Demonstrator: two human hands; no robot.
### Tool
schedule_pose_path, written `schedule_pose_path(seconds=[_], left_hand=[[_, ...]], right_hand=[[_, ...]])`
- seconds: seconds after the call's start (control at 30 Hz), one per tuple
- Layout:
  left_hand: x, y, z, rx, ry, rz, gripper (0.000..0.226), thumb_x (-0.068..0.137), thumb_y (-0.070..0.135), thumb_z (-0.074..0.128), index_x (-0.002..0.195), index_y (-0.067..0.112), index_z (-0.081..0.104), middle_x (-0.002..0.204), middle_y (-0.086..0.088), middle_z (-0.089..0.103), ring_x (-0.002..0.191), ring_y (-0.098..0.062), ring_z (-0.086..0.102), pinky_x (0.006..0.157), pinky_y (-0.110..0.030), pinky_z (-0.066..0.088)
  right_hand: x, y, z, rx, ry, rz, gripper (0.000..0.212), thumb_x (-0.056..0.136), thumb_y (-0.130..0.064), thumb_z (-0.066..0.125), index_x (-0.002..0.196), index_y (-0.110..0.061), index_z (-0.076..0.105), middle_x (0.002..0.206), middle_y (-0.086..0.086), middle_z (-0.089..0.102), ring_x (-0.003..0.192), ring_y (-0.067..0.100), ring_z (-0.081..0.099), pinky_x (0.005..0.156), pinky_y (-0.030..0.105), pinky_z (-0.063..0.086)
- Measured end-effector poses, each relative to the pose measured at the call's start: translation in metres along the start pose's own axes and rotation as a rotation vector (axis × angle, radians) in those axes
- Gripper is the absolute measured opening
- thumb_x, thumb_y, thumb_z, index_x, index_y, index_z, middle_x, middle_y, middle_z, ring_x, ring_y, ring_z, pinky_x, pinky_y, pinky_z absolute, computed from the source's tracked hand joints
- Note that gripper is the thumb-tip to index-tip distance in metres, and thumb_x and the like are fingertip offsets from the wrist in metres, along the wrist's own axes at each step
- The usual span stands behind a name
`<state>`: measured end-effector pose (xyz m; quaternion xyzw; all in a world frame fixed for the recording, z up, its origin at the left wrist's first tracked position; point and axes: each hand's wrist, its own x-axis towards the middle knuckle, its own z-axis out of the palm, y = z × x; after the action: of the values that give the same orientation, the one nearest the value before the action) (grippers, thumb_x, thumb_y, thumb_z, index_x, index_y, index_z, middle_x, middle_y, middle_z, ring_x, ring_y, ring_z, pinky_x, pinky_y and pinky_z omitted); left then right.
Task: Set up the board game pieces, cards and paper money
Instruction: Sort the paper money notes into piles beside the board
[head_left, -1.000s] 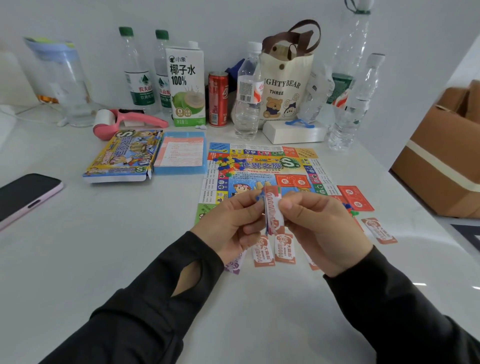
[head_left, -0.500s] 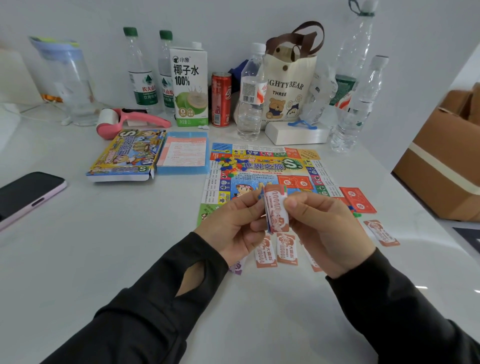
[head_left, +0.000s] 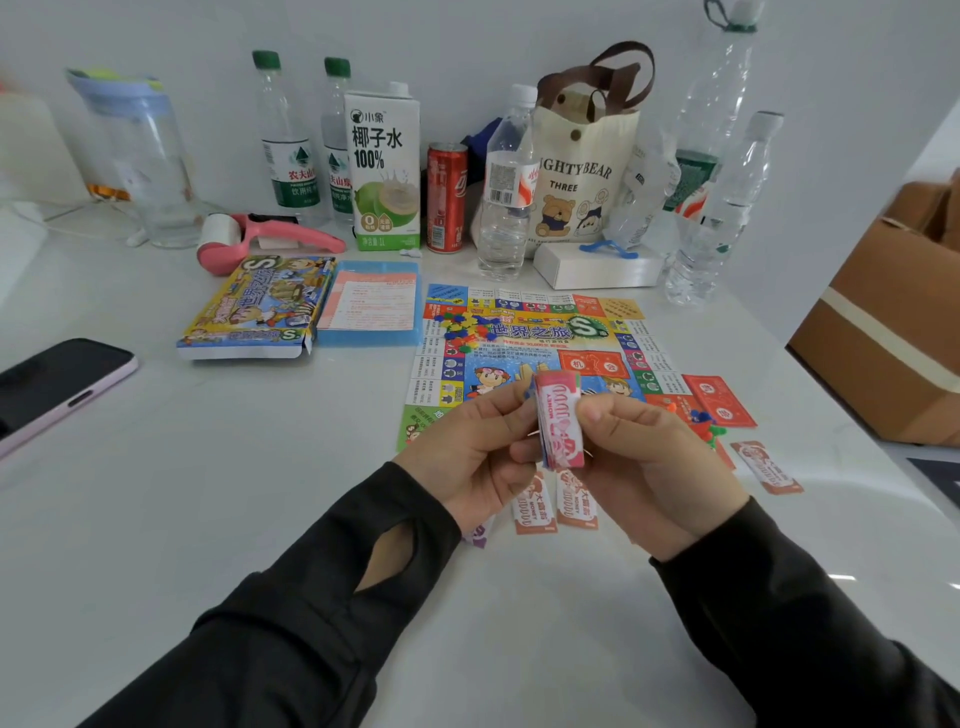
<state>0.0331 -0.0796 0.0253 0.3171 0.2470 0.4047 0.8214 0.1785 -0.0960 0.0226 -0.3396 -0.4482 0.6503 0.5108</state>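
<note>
A small stack of paper money (head_left: 558, 418), pink note on top, is held upright between both hands above the near edge of the game board (head_left: 524, 332). My left hand (head_left: 467, 457) pinches its left side, my right hand (head_left: 639, 457) its right side with the thumb on the top note. Two brown notes (head_left: 556, 506) lie on the table under my hands, another brown note (head_left: 766, 466) to the right. Red cards (head_left: 719, 400) lie by the board's right edge, beside small coloured pawns (head_left: 706, 423). Coloured plastic pieces (head_left: 462, 330) are heaped on the board's far left.
The game box (head_left: 254, 306) and a blue tray with a rules sheet (head_left: 371, 304) lie left of the board. A phone (head_left: 52, 384) lies far left. Bottles, a carton (head_left: 384, 166), a can, a tote bag (head_left: 582, 176) and a white box line the back. A cardboard box (head_left: 883, 332) stands right.
Both hands have kept hold of the money stack; the right thumb has slid over the top note, and a pink note now faces up.
</note>
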Motion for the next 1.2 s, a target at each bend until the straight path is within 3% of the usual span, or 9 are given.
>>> schedule_pose_path(seconds=[0.57, 0.8, 1.03, 1.2], left_hand=[[-0.0015, 0.0004, -0.0001, 0.03, 0.003, 0.005, 0.024, 0.069, 0.013, 0.052, 0.071, 0.011, 0.076, 0.059, -0.007, 0.063, 0.039, -0.004, 0.045, 0.034, -0.01, 0.034], [-0.0011, 0.0006, -0.0004, 0.025, 0.008, 0.007, 0.024, 0.068, 0.013, 0.053, 0.072, 0.011, 0.076, 0.06, -0.007, 0.064, 0.04, -0.004, 0.046, 0.035, -0.01, 0.034], [-0.0005, 0.0007, 0.0001, -0.011, -0.009, 0.007, 0.026, 0.069, 0.009, 0.05, 0.073, 0.009, 0.076, 0.06, -0.008, 0.064, 0.037, -0.004, 0.043, 0.033, -0.01, 0.032], [-0.0002, 0.0004, -0.0014, -0.012, -0.015, 0.007, 0.026, 0.069, 0.009, 0.051, 0.074, 0.008, 0.076, 0.06, -0.009, 0.064, 0.037, -0.004, 0.044, 0.033, -0.01, 0.033]], right_hand=[[0.0006, -0.0002, -0.0014, -0.074, -0.006, -0.025, 0.041, 0.046, -0.043, 0.087, 0.067, -0.011, 0.073, 0.08, 0.016, 0.069, 0.092, 0.044, 0.055, 0.089, 0.048, 0.047], [0.0003, -0.0016, -0.0007, -0.066, -0.01, -0.021, 0.041, 0.044, -0.043, 0.088, 0.066, -0.011, 0.073, 0.081, 0.016, 0.069, 0.094, 0.045, 0.055, 0.085, 0.042, 0.05], [0.0001, -0.0005, -0.0004, -0.06, 0.013, -0.026, 0.042, 0.041, -0.041, 0.09, 0.063, -0.011, 0.072, 0.084, 0.018, 0.069, 0.096, 0.048, 0.05, 0.095, 0.057, 0.035], [-0.0003, -0.0005, 0.0, -0.057, 0.01, -0.03, 0.041, 0.042, -0.041, 0.089, 0.064, -0.011, 0.072, 0.082, 0.017, 0.07, 0.096, 0.048, 0.049, 0.094, 0.055, 0.035]])
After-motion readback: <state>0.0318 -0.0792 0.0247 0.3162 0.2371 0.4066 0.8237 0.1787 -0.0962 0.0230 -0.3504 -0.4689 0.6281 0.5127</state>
